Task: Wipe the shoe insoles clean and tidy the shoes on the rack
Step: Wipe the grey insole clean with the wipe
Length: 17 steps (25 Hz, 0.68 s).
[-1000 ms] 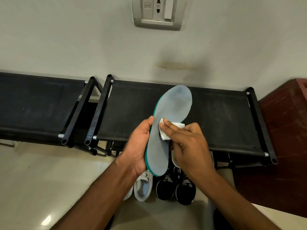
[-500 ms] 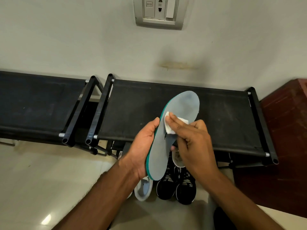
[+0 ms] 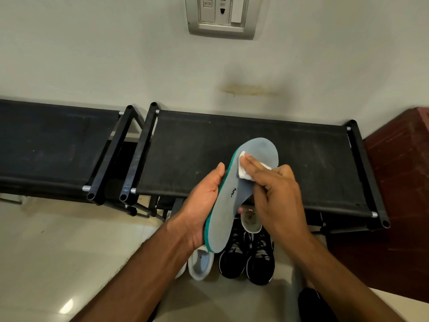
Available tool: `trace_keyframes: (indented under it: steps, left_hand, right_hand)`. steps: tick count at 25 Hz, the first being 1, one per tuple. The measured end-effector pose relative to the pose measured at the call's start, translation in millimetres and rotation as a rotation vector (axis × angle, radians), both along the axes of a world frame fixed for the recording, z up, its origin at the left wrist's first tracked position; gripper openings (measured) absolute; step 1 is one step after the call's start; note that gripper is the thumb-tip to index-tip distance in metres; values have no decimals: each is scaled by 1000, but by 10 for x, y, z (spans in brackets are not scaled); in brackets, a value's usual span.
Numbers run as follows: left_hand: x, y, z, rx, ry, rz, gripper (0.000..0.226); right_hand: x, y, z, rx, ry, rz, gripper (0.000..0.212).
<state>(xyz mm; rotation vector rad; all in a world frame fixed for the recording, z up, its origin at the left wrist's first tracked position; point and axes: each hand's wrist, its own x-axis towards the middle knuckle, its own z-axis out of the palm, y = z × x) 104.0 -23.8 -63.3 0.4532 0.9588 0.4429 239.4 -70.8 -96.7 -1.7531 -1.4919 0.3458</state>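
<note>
A grey insole [image 3: 232,205] with a green edge stands tilted in the air above the rack, toe end up and to the right. My left hand [image 3: 200,205] grips it along its left edge near the heel. My right hand [image 3: 276,194] presses a small folded white wipe [image 3: 243,168] against the insole's upper half with straight fingers. Below the hands, on the floor, sit a pair of black sneakers [image 3: 248,259] and a white shoe [image 3: 200,263], partly hidden by my left arm. Another light shoe [image 3: 250,219] shows just behind the black pair.
A black fabric-topped shoe rack [image 3: 301,163] stands against the wall, with a second one [image 3: 46,145] to its left. A dark red wooden piece [image 3: 404,182] stands at the right. A wall socket plate [image 3: 221,16] is above. Pale tiled floor [image 3: 58,252] lies at lower left.
My right hand has slid the wipe up the insole toward the toe. The insole has tilted further to the right in my left hand.
</note>
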Motion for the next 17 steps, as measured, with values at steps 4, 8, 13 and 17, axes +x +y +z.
trace_keyframes:
  steps: [4, 8, 13, 17]
  left_hand:
    - [-93, 123, -59, -144, -66, 119, 73]
    - [-182, 259, -105, -132, -37, 233, 73]
    - [-145, 237, -28, -158, -88, 292, 57]
    - [-67, 120, 19, -115, -76, 205, 45]
  right_hand:
    - [-415, -185, 80, 8, 60, 242, 42]
    - [-515, -272, 91, -42, 117, 362, 46]
    - [-467, -274, 56, 36, 37, 364, 53]
    - [-221, -112, -53, -28, -76, 184, 40]
